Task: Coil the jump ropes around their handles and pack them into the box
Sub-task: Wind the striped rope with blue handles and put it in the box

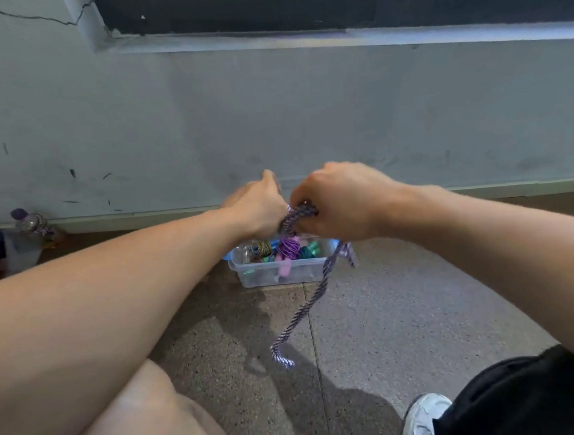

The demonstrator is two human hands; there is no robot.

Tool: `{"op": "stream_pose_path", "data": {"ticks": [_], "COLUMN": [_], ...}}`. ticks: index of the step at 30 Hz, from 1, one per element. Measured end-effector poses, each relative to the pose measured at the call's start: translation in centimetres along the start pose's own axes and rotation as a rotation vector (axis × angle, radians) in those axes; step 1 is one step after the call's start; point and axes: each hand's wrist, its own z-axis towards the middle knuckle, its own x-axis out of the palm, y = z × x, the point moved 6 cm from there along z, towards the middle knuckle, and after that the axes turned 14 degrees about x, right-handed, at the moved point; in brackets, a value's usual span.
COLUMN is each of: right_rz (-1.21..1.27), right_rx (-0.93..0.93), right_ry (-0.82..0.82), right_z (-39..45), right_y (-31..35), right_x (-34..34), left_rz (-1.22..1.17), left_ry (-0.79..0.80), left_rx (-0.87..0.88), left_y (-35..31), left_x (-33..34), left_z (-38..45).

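Braided purple-and-white jump rope [314,296]: bundled end held between both hands, above the clear plastic box [276,274] of coiled ropes. I see right hand [341,202] gripping the bundle; left hand [259,209] curled on it too, handle hidden. Loose tail hangs down toward me, to the speckled floor [406,311].

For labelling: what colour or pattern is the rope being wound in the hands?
The jump rope is a purple and white twisted braid, clearest in the head view.
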Motion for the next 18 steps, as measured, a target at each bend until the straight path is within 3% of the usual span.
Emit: {"op": "stream_pose_path", "data": {"ticks": [5,10,15,18], "right_rz": [0.457,0.935,1.187,1.195], "right_rx": [0.118,0.235,0.280,0.253], "right_ry": [0.077,0.215,0.323,0.299], "right_z": [1.3,1.7,1.8,1.4], "right_y": [-5.0,-8.8,-10.9,-11.3], "right_x": [-1.2,0.2,2.2,2.7], "left_rz": [-0.007,-0.060,-0.203,-0.277], "left_ry": [0.092,-0.048,-0.190,-0.249], "left_rx": [0.231,0.359,0.494,0.532], "left_y": [-2.2,-4.1,-5.7,-6.4], "left_x": [-0.3,-1.5,-2.4,-2.8], "left_z": [0.1,0.4,-0.1,-0.4]}}
